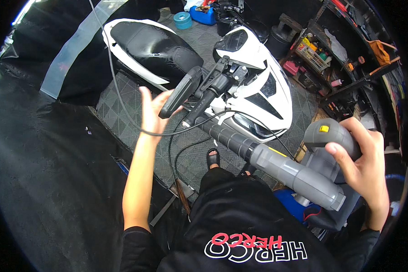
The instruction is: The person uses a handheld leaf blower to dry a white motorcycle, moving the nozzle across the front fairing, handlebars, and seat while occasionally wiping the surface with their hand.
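Note:
My right hand (367, 159) grips the rear handle of a grey handheld blower (292, 176), beside its yellow switch (324, 129). The blower's ribbed black nozzle tube (227, 137) points toward the handlebar grip (204, 105) of a white and black motor scooter (275, 85). My left hand (154, 112) is raised at the scooter's black rear-view mirror (181, 91), thumb spread away. Its fingertips are partly hidden behind the mirror, so contact cannot be told. A thin dark cable (117, 85) crosses in front of my left wrist and curves past the handlebar.
Black sheeting (47, 163) rises on the left, with a translucent strip (68, 54). On the right, shelving (346, 85) holds a crate of bottles (312, 56) and tools. A teal tub (183, 20) and a blue container (204, 15) stand behind the scooter on the tiled floor (122, 102).

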A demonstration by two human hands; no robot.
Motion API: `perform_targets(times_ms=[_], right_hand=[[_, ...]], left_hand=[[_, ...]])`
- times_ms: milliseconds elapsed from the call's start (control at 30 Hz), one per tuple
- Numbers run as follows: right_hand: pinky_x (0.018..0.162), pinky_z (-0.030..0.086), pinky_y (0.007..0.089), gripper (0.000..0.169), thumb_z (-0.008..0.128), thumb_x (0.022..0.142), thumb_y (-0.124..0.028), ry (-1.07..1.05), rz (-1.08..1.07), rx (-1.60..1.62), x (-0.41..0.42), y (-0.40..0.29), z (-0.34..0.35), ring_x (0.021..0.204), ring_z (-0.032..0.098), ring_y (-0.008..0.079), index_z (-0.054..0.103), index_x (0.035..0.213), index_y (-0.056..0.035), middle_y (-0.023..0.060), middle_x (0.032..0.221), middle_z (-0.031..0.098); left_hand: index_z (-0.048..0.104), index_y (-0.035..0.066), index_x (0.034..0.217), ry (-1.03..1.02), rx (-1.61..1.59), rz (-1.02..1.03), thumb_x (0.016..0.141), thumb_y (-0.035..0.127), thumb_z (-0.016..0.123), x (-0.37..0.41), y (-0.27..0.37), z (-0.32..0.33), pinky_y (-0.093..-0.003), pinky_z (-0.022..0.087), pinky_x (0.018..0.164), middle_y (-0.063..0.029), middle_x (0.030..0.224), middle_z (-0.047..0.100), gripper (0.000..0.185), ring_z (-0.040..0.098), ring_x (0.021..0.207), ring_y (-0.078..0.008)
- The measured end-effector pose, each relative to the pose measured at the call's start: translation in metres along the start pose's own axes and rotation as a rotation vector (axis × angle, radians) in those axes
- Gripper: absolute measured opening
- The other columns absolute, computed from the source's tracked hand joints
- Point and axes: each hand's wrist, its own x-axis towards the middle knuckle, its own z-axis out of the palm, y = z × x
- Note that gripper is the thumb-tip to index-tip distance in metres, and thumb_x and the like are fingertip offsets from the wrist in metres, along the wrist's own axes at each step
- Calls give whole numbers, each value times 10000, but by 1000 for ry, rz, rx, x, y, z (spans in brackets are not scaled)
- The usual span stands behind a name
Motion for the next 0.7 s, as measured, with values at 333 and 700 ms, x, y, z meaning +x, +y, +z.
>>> perform_targets(times_ms=[333,700], right_hand=[[690,427,352,354,806,863,-278,45,52,-84,0,-15,-2,662,549,269,666,1033,-1,128,758,602],[710,425,350,344,795,866,-302,13,-10,-125,-1,-18,-4,672,531,258,680,1012,-13,106,767,625]], left_hand=[[507,-139,1407,-92,160,-267,1123,503,200,16,-61,5,-398,503,1101,-256,1311,670,766,660,1231,-324],[489,-147,1423,-123,69,-388,1106,325,269,8,-48,13,-438,516,1106,-297,1360,628,609,647,1259,-351]])
